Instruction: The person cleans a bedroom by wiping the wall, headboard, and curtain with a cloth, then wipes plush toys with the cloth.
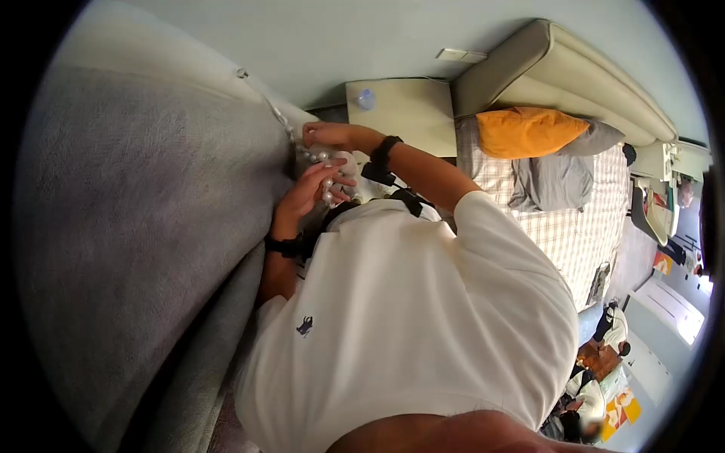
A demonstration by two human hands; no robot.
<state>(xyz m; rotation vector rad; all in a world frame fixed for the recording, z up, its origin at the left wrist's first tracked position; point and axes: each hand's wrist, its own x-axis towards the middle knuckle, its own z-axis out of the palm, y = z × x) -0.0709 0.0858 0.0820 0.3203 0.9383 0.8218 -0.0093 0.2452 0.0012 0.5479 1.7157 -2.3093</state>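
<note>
Beside grey curtain point(158, 181), left fingers point(345, 180) spread against beaded strand point(323, 156), right fingers point(311, 137) curled near it, grip unclear

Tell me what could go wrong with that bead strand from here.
The bead strand lies against the fingers of the left hand, so beads might slip off.
The strand runs up toward a small wall fitting; a hard tug from the right hand could strain either one.
The grey fabric hangs close beside both hands, so a fold might get caught up with the beads.
</note>
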